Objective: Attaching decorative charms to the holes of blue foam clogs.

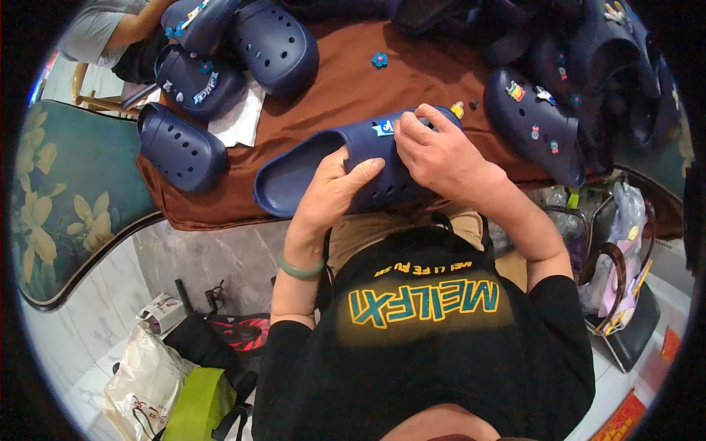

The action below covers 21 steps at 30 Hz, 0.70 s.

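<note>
black cloth makes up the shirt (441, 367) nearest, lettered in yellow and teal, at six o'clock from the navy shoe (359, 143) in hand, which serves as the middle of the dial. the shoe is over the near part of the brown cloth (353, 81), its open heel toward nine o'clock, its toe toward two.

the left hand (331, 187), a pale green bangle (301, 270) round its wrist, is partly closed on the shoe at the opening, thumb laid on the upper, the other fingers mostly hidden. the right hand (440, 154) is at the toe end, fingers curled in with their tips at the upper; i cannot tell whether they pinch anything.

a blue and white charm (384, 128) sits on the upper at ten o'clock from the right hand. a yellow charm (457, 110) is near the toe, at one o'clock from that hand.

farther out, a flower charm (379, 59) lies at twelve. a plain clog (184, 151) lies at nine, a charm-studded clog (518, 114) at three. more clogs (283, 62) crowd ten, eleven and two, with white paper (243, 121) by those at ten. past them at ten is another person's arm (136, 26). down at seven stands a lime green bag (197, 408).
</note>
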Tool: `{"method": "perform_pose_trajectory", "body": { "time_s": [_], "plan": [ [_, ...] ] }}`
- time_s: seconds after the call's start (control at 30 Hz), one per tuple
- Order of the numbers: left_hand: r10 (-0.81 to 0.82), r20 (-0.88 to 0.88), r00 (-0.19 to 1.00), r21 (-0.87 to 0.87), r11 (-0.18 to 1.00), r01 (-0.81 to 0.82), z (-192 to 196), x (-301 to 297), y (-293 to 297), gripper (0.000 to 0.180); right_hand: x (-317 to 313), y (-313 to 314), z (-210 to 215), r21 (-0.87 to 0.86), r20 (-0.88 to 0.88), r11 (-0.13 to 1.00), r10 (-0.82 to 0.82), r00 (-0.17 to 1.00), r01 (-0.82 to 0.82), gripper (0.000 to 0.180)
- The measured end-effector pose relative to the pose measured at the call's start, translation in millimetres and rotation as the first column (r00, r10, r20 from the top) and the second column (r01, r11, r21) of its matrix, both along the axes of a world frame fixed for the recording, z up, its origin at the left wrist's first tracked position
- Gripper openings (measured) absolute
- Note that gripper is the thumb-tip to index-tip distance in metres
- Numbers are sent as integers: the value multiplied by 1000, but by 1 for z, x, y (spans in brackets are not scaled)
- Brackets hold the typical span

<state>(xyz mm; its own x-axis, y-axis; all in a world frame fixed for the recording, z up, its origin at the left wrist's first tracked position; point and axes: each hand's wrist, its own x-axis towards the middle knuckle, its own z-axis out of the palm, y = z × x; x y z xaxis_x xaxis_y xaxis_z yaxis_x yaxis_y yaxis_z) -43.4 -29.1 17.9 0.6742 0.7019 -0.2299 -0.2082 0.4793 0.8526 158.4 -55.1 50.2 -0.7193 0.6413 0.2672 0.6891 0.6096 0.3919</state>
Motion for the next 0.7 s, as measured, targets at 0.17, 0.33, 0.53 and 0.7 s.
{"method": "perform_pose_trajectory", "body": {
  "time_s": [0.17, 0.33, 0.53, 0.7],
  "plan": [
    [-5, -11, 1000, -33, 999, 4, 4, -1, 1, 35, 12, 8, 3, -268, -254, 961, -7, 967, -63, 24],
    [-79, -52, 996, -59, 995, 76, 11, -6, -3, 36, 35, 24, 2, -470, -632, 843, -114, 767, -262, 16],
    [-89, -74, 993, -45, 995, 86, 14, -2, -2, 37, 62, 133, -55, -420, -636, 899, -196, 746, -122, 21],
    [-81, -38, 996, -74, 994, 78, 11, -1, -4, 37, 55, 151, -73, -461, -504, 887, -250, 827, -13, 22]
  ]
}}
